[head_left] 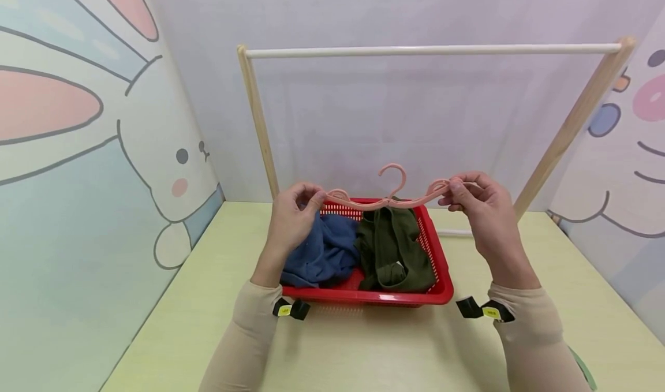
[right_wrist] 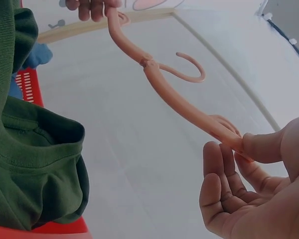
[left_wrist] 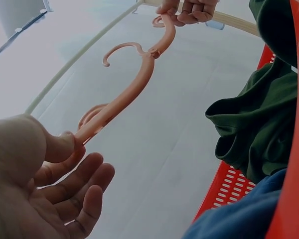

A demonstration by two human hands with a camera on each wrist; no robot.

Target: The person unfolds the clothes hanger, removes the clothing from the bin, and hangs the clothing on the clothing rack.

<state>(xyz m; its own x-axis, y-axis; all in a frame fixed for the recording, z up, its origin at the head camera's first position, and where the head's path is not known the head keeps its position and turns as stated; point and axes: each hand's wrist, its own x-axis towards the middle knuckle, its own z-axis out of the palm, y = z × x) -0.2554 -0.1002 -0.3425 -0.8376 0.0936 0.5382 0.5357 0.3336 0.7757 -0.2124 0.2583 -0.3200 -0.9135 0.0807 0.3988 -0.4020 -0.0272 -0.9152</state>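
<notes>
A pink clothes hanger (head_left: 387, 202) is held level above the back of a red basket (head_left: 363, 295), its hook pointing up. My left hand (head_left: 294, 219) pinches the hanger's left end between thumb and forefinger; in the left wrist view the other fingers (left_wrist: 82, 186) hang loosely beneath. At the opposite end, my right hand (head_left: 485, 219) pinches the hanger the same way, with the thumb (right_wrist: 261, 147) on top. Inside the basket lie a blue garment (head_left: 324, 250) on the left and a dark green garment (head_left: 397, 250) on the right, both crumpled. Neither hand touches them.
Behind the basket stands a rack with a white rail (head_left: 431, 51) and wooden posts (head_left: 571, 129). Walls with cartoon drawings (head_left: 171, 178) close in both sides of the pale yellow table (head_left: 353, 351). Something green (head_left: 583, 369) shows by the right sleeve.
</notes>
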